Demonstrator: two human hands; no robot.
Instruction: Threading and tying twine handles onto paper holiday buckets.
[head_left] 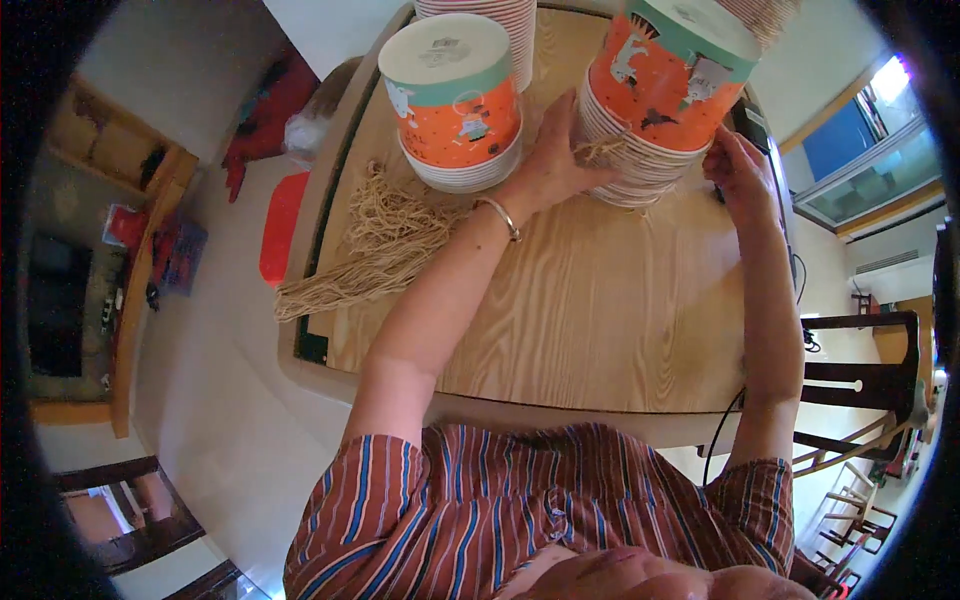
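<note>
A tall stack of nested paper tubs (655, 85), bottoms up, orange and green with cartoon animals, leans slightly on the wooden table. My left hand (555, 165) grips the stack's left side near the white rims, its thumb reaching across the front. Strands of tan twine (603, 150) show beside that thumb and along the rims; how far they run round the stack is hidden. On the stack's right side, my right hand (742, 178) has its fingers bent together close to the rims. Whatever those fingers hold is too small to make out.
Left of my left hand stands a shorter stack of matching tubs (455, 120), with another stack of rims (490, 25) behind it. A loose bundle of twine (385, 235) lies at the table's left edge. A dark chair (860, 375) stands at the right, near a black cable (718, 440).
</note>
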